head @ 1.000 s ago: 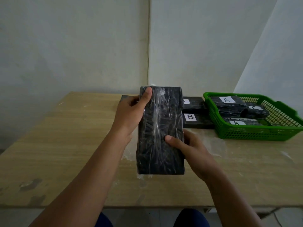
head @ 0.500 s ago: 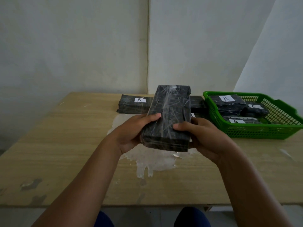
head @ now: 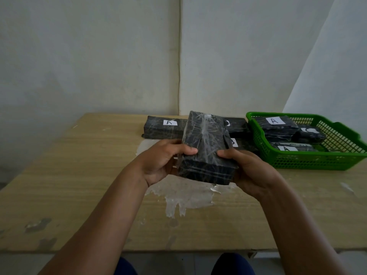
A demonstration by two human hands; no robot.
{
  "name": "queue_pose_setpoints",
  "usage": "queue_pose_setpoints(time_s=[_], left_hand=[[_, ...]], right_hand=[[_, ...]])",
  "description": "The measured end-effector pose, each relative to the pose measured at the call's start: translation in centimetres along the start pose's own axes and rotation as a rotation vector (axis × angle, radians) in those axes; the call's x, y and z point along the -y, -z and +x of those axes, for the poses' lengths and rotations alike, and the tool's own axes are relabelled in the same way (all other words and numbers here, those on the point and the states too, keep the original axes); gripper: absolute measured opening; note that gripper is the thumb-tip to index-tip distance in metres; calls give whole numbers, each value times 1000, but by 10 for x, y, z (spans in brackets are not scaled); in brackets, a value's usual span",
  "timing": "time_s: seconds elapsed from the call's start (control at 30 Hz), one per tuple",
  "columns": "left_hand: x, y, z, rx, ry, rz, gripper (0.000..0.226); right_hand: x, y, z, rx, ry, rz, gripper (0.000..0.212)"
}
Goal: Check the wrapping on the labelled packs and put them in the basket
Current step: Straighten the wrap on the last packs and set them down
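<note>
Inspection step in hand. I have the wrapped pack (head: 206, 149) lifted clear of the table (head: 79, 175), long axis toward 12 o'clock, no label on the faces shown. Left hand (head: 164, 161) and right hand (head: 248, 171) clasp its near end from 9 and 3, thumbs pressed on top. Basket (head: 309, 161) sits at 2 o'clock, already holding packs. Judged next: turn pack to find label, then carry it over the near rim. More packs (head: 162, 128) wait at 12

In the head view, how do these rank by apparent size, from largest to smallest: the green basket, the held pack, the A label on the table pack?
1. Green basket
2. Held pack, though it is nearer the camera, so its real rank against the basket is unsure
3. A label
</note>
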State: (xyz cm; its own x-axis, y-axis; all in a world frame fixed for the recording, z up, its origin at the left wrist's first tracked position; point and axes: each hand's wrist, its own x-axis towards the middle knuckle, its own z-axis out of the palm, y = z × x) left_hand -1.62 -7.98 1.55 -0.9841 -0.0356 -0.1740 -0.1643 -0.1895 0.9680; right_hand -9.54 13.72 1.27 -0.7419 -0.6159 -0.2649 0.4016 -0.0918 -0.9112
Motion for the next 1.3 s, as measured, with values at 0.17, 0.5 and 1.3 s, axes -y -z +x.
queue_pose_setpoints(time_s=[0.17,0.5,1.3], left_hand=[[-1,-1,-2,-95,-8,42,52],[-16,-17,-9,-244,-195,106,46],[51,67,-5,-411,-223,1424,97]], right_hand=[[-7,-7,-4,-164,287,-214,50],[-33,-15,-3,-468,857,-902,62],[-88,4,40,-377,227,-1124,70]])
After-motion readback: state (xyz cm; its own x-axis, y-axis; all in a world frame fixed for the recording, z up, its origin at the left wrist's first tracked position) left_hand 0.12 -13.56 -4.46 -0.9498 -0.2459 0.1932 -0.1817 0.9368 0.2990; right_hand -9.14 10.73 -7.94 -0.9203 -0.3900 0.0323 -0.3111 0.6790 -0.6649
